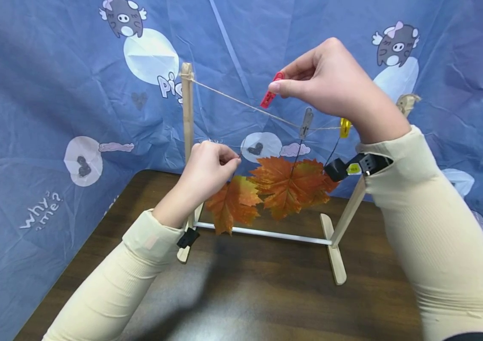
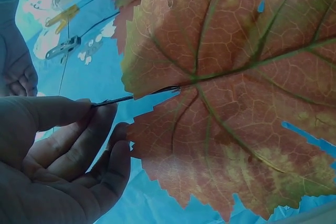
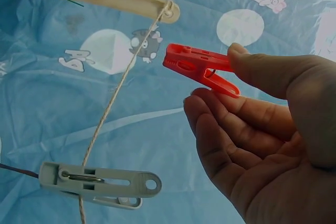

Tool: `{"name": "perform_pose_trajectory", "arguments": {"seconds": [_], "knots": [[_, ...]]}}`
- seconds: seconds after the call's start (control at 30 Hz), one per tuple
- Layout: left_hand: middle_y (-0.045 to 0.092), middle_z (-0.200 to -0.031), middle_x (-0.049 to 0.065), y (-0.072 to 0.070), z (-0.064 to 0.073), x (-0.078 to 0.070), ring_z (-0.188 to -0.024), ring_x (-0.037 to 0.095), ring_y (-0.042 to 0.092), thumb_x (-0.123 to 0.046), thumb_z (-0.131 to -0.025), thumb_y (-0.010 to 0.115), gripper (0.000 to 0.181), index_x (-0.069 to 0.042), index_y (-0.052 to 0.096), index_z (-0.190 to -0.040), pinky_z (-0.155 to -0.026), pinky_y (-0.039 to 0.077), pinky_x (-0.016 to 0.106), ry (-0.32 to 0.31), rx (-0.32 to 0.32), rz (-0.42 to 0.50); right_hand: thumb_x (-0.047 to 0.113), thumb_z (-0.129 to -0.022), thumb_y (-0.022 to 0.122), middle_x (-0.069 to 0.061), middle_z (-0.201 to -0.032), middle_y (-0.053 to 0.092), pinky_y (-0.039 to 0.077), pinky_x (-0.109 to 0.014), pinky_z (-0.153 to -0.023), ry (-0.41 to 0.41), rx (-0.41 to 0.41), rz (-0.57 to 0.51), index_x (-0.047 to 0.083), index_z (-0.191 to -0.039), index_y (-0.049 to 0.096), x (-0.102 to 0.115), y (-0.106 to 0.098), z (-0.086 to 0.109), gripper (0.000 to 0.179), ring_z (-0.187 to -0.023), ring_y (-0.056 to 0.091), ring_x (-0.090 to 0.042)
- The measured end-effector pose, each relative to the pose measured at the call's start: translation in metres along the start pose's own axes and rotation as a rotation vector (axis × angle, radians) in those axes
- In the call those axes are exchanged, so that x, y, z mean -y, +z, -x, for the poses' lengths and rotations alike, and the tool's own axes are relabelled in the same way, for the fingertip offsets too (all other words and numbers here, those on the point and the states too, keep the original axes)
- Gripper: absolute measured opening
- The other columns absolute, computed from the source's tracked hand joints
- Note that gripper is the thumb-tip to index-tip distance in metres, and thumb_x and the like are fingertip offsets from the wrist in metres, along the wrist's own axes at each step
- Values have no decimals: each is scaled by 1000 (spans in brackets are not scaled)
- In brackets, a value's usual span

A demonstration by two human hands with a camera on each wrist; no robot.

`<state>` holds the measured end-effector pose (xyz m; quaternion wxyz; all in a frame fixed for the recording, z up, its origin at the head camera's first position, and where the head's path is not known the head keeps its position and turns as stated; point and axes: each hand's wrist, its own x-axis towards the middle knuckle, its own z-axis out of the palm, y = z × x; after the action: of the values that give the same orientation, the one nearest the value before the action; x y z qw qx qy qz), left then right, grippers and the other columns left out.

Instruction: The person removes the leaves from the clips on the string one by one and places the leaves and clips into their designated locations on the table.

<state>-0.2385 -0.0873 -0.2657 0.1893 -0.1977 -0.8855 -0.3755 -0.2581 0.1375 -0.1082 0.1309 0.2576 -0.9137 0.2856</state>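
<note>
1. My right hand [image 1: 335, 80] pinches the red peg [image 1: 269, 94] by its tail end, thumb and forefinger curled on it. It points nose-down and to my left, toward the string [image 1: 233, 98], which runs just under its mouth.
2. My left hand [image 1: 207, 170] is lower and further left, its fingers [image 2: 100, 116] pinched round the thin stem [image 2: 136, 96] of the loose leaf [image 1: 233, 203]. The stem runs up from the blade to my fingertips; the leaf hangs down in front of the stand's rail [image 1: 267, 234].
3. What matters: the stem tip sits below the string and down-left of the red peg, well apart from it. The peg's long axis slants across the string, and the stem stands nearly upright.
4. To my right on the string a grey peg [image 1: 307, 124] and a yellow peg [image 1: 345, 128] sit, the grey one holding a hung leaf [image 1: 288, 184].
5. My right hand is the nearer to the string. The stand rests on the desk [image 1: 241, 293].
</note>
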Motion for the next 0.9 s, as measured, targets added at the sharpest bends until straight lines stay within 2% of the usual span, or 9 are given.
{"name": "perform_pose_trajectory", "arguments": {"seconds": [0.47, 0.9], "knots": [[72, -74, -1, -4, 11, -2, -72, 17, 64, -10, -92, 73, 11, -5, 81, -87, -67, 50, 34, -10, 22, 2, 33, -83, 87, -2, -86, 76, 46, -27, -65, -27, -82, -133, 6, -98, 80, -4, -3, 18, 32, -80, 69, -17], [73, -75, -1, -2, 18, 2, -69, 16, 64, -8, -91, 73, 9, -5, 81, -87, -65, 50, 34, -13, 39, -5, 31, -86, 84, -4, -93, 75, 49, -24, -69, -40, -126, -155, 6, -108, 77, -11, -6, 40, 34, -82, 70, -16]]}}
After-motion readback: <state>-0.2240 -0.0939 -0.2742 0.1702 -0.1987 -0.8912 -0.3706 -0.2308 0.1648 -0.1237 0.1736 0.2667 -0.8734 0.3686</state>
